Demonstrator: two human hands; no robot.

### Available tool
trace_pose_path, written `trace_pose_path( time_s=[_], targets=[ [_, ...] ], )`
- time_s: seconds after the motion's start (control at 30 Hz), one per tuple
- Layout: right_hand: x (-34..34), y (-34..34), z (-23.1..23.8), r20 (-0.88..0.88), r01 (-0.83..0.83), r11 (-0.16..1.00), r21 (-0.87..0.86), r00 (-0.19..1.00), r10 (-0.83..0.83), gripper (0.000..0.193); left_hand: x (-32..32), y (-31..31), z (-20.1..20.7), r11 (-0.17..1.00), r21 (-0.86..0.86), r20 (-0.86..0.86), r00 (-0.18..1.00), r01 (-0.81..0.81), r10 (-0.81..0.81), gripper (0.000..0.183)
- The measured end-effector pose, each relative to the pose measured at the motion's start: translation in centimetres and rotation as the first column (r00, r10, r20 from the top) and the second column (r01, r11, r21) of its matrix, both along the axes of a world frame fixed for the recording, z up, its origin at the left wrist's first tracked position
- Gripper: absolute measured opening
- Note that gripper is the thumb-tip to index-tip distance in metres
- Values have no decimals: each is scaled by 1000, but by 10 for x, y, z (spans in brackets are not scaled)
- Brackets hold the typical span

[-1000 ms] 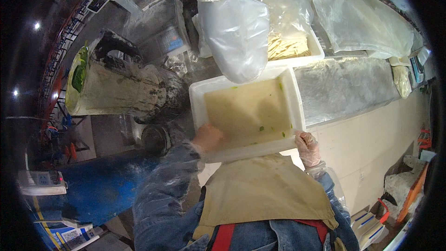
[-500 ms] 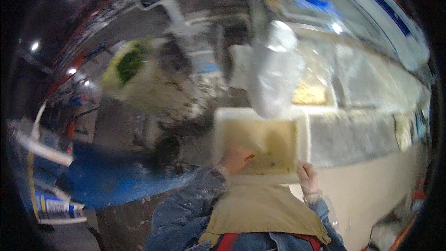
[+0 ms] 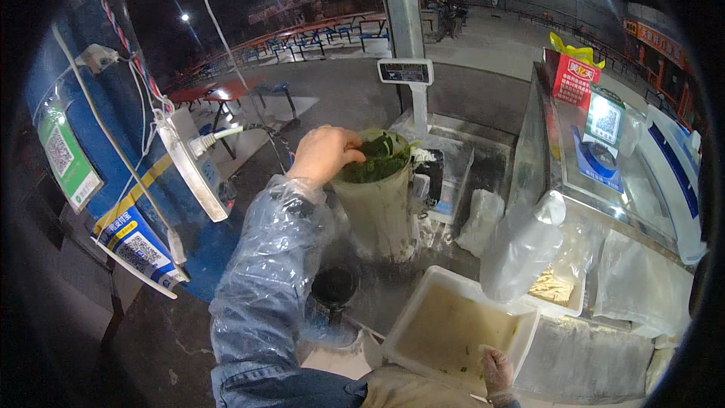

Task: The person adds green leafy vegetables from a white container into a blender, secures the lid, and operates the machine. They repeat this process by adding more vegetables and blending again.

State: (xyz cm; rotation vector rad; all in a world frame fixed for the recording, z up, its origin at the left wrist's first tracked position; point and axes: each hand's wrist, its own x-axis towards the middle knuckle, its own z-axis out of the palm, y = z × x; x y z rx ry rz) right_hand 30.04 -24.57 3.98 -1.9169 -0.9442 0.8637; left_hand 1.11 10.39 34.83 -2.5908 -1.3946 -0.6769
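Observation:
My left hand (image 3: 329, 154), in a clear plastic oversleeve, is at the left rim of a tall, pale bucket-like container (image 3: 377, 215). Its fingers are curled together beside the green leaves (image 3: 381, 157) that fill the container's top; whatever they pinch is hidden. Low in the picture, my right hand (image 3: 497, 370), in a thin clear glove, grips the near right edge of a white rectangular tray (image 3: 423, 291). The tray has a thin brownish layer of liquid with small green scraps in it, and it sits tilted in view.
A clear plastic bag (image 3: 521, 249) hangs over the tray's far right corner. Behind the container stands a scale with a raised display (image 3: 405, 72). A power strip (image 3: 192, 162) with cables hangs at left. A dark round cup (image 3: 334, 285) is left of the tray.
My left hand has gone from inside the tray up to the container's rim. My right hand stays on the tray's edge. The view has swung up and to the left.

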Motion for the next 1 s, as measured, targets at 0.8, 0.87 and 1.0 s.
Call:
trace_pose_path(
  time_s=[0.8, 0.87, 1.0],
  targets=[
    [-7, 21, -28, -94, -310, 937, 159, 941, 327, 18, -89, -183, -369, 430, -710, 123, 503, -558, 856, 80],
    [-29, 36, -16, -59, -388, 916, 101, 917, 395, 19, -86, -177, -399, 402, -724, 135, 456, -561, 879, 84],
    [-114, 59, -10, -257, -457, 885, 93, 847, 465, 22, -97, -152, -410, 384, -828, 63, 612, -409, 788, 77]
  ],
)
